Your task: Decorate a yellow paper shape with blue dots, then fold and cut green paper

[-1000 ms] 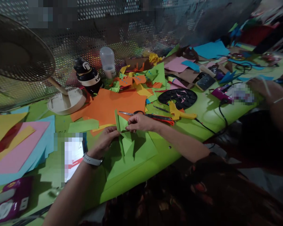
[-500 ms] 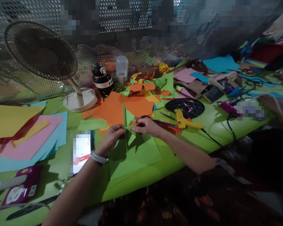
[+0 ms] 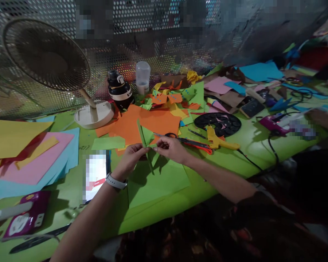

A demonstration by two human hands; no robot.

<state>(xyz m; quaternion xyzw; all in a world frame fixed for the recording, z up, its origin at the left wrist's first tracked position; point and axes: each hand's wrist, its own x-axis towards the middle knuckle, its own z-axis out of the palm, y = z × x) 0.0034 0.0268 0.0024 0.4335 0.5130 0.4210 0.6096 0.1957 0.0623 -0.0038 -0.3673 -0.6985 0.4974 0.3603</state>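
A folded green paper piece (image 3: 147,135) is held up between my two hands, a narrow strip-like edge on its left and pointed flaps on its right. My left hand (image 3: 131,156), with a white watch band on the wrist, pinches it at the middle of the strip. From the other side, my right hand (image 3: 171,148) pinches a small point of the same paper with thumb and forefinger. Beneath both hands lies a flat green sheet (image 3: 164,183). Orange paper (image 3: 142,123) spreads just behind. Scissors (image 3: 180,139) rest beyond my right hand.
A lit phone (image 3: 96,174) lies left of my left wrist, near stacked coloured sheets (image 3: 51,156). To the right are a yellow glue gun (image 3: 218,141) with a cord and a black palette (image 3: 229,123). A fan (image 3: 94,114) and black bottle (image 3: 121,91) stand behind. Another person's arm (image 3: 325,122) shows far right.
The green paper has tilted, its strip's top now leaning left and its lower end swung right. Both hands stay pinched on it. The view has shifted slightly.
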